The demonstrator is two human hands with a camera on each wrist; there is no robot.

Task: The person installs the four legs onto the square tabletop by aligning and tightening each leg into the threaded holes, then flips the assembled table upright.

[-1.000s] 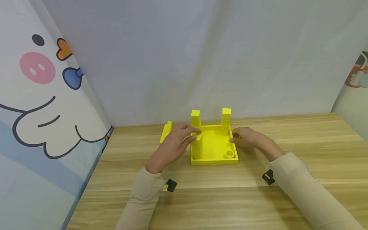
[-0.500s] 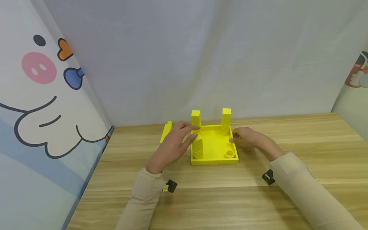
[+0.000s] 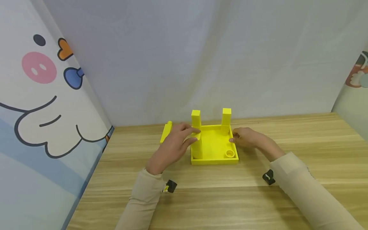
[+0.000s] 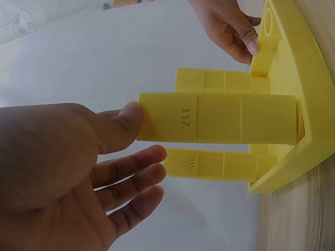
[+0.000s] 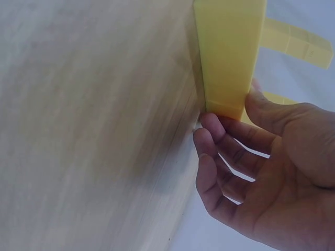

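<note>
A square yellow tray [image 3: 214,162] with a low rim lies on the table. My left hand [image 3: 173,142] pinches the top of the front-left yellow post [image 3: 197,150] between thumb and forefinger; the other fingers are spread. That post bears the number 117 in the left wrist view, and its lower end sits at the tray's corner. Two more posts, a back-left post [image 3: 196,118] and a back-right post [image 3: 226,118], stand upright. At the front-right corner there is a round socket [image 3: 229,154]. My right hand [image 3: 244,136] grips the tray's right wall, thumb over the rim, fingers outside.
A loose yellow post [image 3: 165,134] with a round peg end lies left of the tray, partly behind the left hand. A pale curtain [image 3: 258,64] hangs along the wooden table's [image 3: 218,198] back edge. Cartoon-printed fabric [image 3: 51,121] borders the left side.
Half a second ago my left thumb and forefinger were spread apart and the front-left post stood turned; now they are back on its top and the post has rotated. My right hand stays put.
</note>
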